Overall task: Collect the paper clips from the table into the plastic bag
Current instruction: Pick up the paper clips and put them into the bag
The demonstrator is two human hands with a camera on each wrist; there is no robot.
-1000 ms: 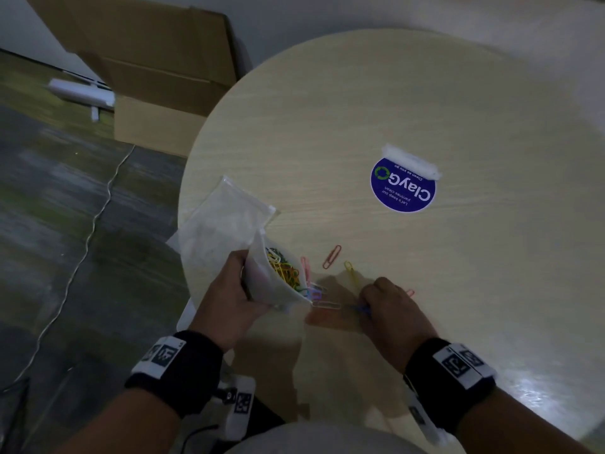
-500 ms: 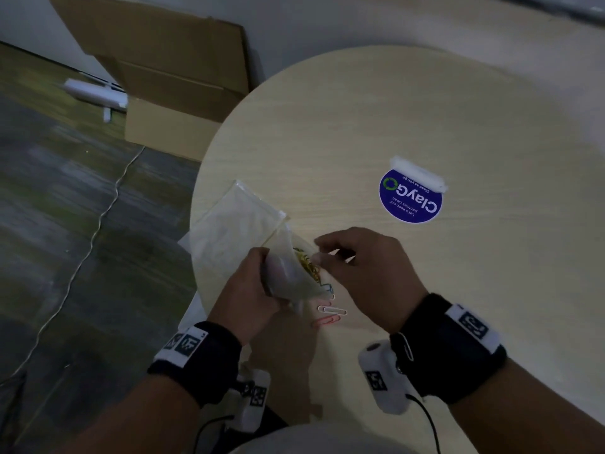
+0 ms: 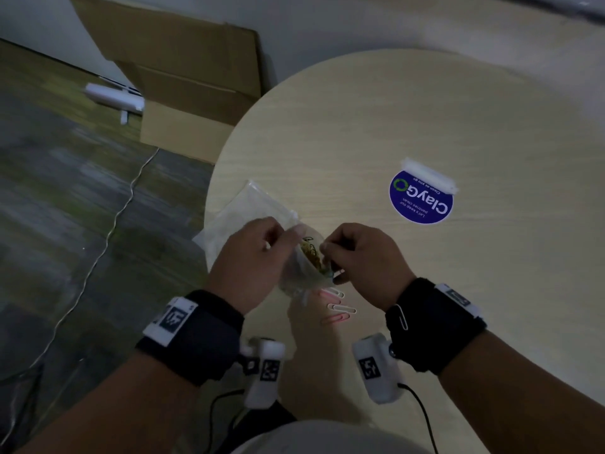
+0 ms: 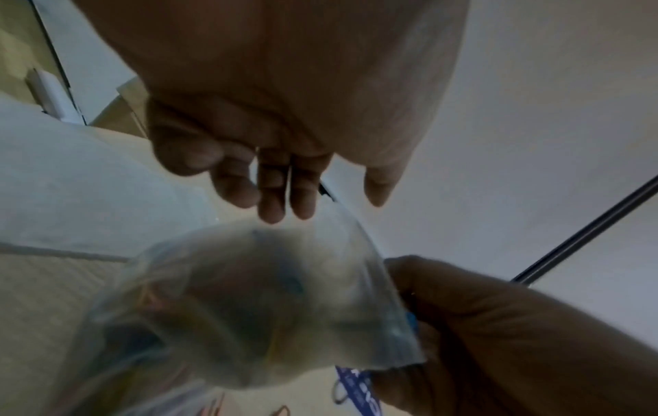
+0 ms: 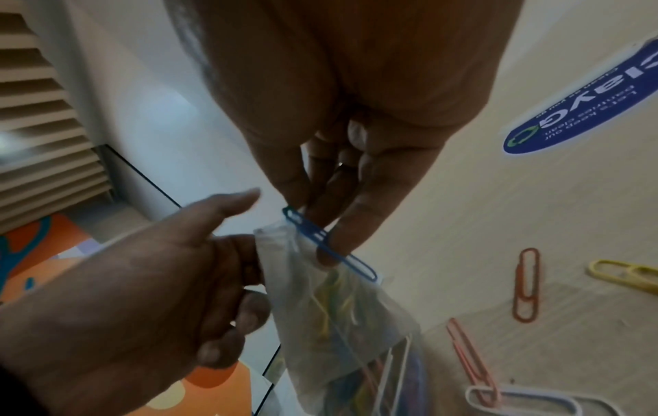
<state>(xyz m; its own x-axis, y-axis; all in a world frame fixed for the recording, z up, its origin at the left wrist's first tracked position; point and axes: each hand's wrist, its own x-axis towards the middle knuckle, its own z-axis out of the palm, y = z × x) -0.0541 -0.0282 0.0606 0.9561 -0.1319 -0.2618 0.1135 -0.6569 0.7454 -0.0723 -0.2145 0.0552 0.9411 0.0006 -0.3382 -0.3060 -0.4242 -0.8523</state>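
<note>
My left hand (image 3: 262, 253) holds the clear plastic bag (image 3: 299, 273) by its rim, just above the table's near edge. Coloured clips show inside the bag (image 5: 338, 318). At the bag's mouth my right hand (image 3: 330, 249) pinches a blue paper clip (image 5: 329, 243) between thumb and fingers. In the left wrist view the bag (image 4: 267, 304) hangs below my left fingers (image 4: 272, 191). Several loose paper clips (image 3: 337, 309) lie on the table under the bag: an orange one (image 5: 527, 284), a yellow one (image 5: 626, 274), a pink one (image 5: 470, 357) and a white one (image 5: 534, 399).
The round wooden table (image 3: 425, 119) carries a blue round sticker (image 3: 420, 199) to the right. An empty second plastic bag (image 3: 255, 208) lies at the table's left edge. Cardboard boxes (image 3: 183, 77) stand on the floor at the back left. A silver clip (image 3: 402, 317) hangs on my right wristband.
My right hand left the table, where it was gathering clips, and rose to the bag's mouth with a blue clip. The left hand turned the bag's opening towards it.
</note>
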